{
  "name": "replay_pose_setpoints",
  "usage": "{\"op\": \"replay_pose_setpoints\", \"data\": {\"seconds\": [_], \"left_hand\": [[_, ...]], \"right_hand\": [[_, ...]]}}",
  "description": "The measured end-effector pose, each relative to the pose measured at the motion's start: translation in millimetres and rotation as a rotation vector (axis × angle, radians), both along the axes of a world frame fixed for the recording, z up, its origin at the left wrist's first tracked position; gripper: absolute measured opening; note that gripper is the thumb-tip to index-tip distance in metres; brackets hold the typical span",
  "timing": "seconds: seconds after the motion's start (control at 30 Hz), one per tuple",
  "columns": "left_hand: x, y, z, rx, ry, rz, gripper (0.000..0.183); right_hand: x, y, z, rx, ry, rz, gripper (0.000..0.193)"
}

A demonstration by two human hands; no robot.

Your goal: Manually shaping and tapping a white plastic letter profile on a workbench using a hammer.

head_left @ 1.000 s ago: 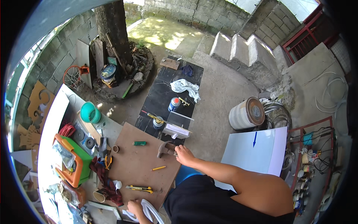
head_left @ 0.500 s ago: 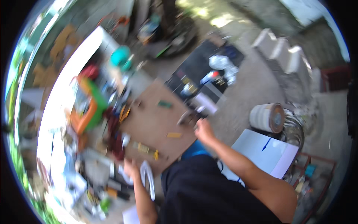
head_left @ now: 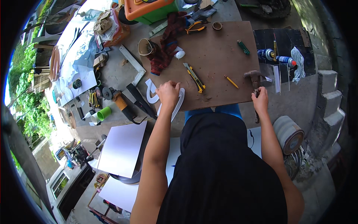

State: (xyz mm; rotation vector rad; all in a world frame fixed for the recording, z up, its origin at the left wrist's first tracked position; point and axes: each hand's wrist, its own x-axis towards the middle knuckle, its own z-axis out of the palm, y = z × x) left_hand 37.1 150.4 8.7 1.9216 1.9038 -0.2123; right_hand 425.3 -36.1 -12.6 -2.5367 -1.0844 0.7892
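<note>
My right hand [head_left: 260,99] is closed round the handle of a hammer [head_left: 253,75] at the board's right edge, its metal head pointing away from me. My left hand [head_left: 168,93] has curled fingers at the near left edge of the brown board [head_left: 220,44]. Beside it lie a white curved cut-out [head_left: 151,91] on the left and a white looped cut-out [head_left: 179,104] on the right, partly under the wrist. What its fingertips hold, if anything, is hidden. A yellow utility knife [head_left: 194,78] and a yellow pencil [head_left: 231,81] lie between my hands.
An angle grinder [head_left: 121,104], a metal square [head_left: 133,65], a green cup [head_left: 104,113] and a dark red plaid cloth [head_left: 167,43] lie to the left. Orange-handled pliers [head_left: 195,28] and a green tool handle [head_left: 243,47] are farther back. Spray cans [head_left: 285,60] stand right.
The view has swung round and sharpened from a blur. My right hand is still at the hammer by the board's edge; my left is still beside the white cut-outs.
</note>
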Motion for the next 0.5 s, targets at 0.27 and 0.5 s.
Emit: {"op": "replay_pose_setpoints", "data": {"seconds": [0.27, 0.5], "left_hand": [[47.3, -6.9, -16.5, -0.064, 0.055, -0.027, 0.027], [45.6, -5.4, -16.3, -0.083, 0.092, -0.056, 0.021]], "right_hand": [[-1.8, -0.2, -1.5, 0.024, -0.004, -0.032, 0.040], [-3.0, -3.6, -5.5, 0.044, 0.017, -0.047, 0.041]]}}
